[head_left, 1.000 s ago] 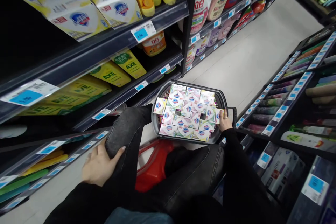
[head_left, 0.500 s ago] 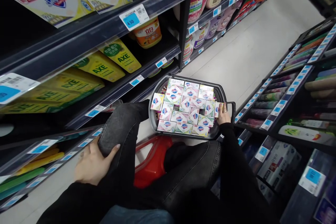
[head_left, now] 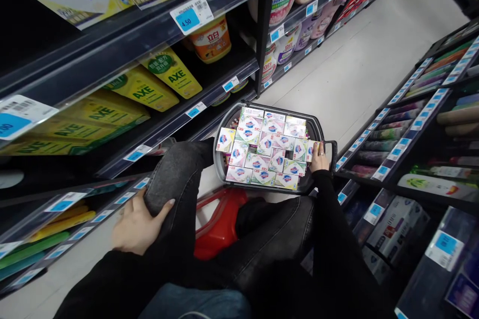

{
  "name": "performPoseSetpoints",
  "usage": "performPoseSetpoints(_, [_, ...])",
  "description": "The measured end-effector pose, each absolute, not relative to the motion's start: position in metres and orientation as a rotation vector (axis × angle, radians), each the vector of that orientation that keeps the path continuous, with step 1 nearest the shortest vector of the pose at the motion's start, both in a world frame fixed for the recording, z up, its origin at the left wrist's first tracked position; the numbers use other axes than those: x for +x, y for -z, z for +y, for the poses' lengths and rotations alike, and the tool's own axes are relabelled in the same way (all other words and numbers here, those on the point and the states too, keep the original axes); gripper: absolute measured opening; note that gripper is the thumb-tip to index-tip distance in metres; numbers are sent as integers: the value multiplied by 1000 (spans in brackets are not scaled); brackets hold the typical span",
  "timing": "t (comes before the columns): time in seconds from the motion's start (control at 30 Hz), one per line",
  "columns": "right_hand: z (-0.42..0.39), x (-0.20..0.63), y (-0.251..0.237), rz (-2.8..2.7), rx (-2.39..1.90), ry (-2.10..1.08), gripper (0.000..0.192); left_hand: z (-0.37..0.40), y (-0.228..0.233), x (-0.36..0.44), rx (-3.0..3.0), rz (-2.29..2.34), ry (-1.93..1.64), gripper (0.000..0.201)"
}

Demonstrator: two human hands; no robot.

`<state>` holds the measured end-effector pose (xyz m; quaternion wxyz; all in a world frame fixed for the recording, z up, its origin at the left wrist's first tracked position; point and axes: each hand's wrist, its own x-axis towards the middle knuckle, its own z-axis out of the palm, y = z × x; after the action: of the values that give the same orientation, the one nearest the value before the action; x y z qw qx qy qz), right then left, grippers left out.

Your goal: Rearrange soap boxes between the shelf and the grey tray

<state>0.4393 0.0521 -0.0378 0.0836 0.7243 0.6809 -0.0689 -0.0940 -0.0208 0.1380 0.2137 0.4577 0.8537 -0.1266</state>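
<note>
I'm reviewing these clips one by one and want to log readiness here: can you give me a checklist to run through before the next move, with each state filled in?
1. Right hand at the end box: ok, touching it.
2. Firm grip on that box: cannot tell, part of the hold is hidden.
3. Left hand free: ok, resting on the left knee.
4. Boxes packed without gaps: not ok, gaps show between some.
5. Basket base fully supported: cannot tell, its underside is hidden.
</note>
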Motion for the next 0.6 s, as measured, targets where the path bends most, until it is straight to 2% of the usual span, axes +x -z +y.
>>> performPoseSetpoints(0.23, [52,439,38,2003,2189,265,85,-21,-138,-95,1277,2381,339,82])
performPoseSetpoints(0.37, [59,441,24,1937,2209,482,100,-21,-136,-94,1281,2370,330,86])
performPoseSetpoints(0.43, [56,447,11,1816,2315,576,101,-23,-134,-95,1304,2365,315,87])
performPoseSetpoints(0.5, [44,454,-3,1626,2472,626,89,-26,-130,-97,1349,2365,278,87])
performPoseSetpoints(0.6, [12,460,-21,1392,2553,708,61,-33,-123,-103,1441,2374,199,88])
